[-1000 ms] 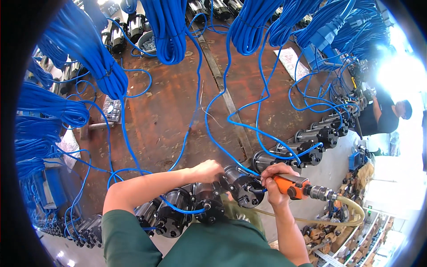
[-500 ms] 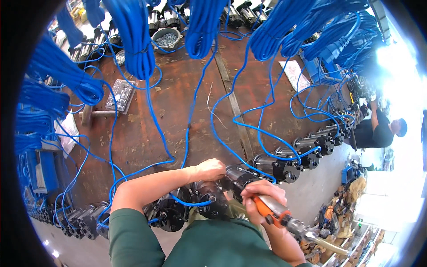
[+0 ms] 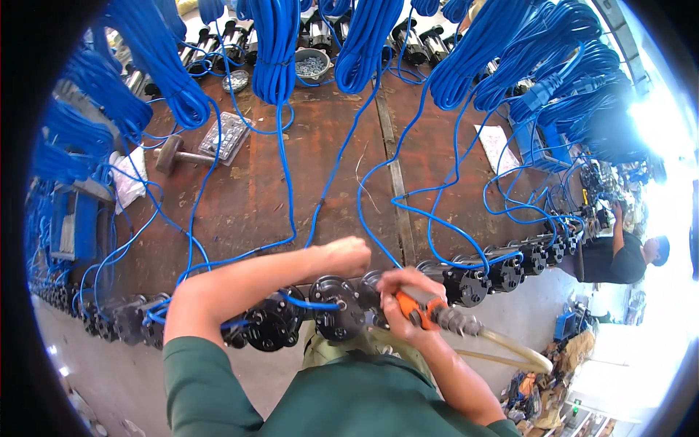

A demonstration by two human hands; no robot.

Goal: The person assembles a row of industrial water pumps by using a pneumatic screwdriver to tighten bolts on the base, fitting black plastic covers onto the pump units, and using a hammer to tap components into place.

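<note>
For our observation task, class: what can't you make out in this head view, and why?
Head view, all five:
Front end of the orange tool: hidden by the right hand.
Anything inside the left hand: hidden by the hand itself.
Hose, far end: lost behind the right forearm.
Some blue cable bundles: tops cut off by the upper edge.
Shapes of grey parts in the bowl: too small.

No words or numbers can be read. The pale sheet (image 3: 497, 149) ahead and right of the right hand (image 3: 397, 315) perhaps bears faint reddish print, too small to be sure; nothing is legible on that hand's orange tool (image 3: 415, 309).
</note>
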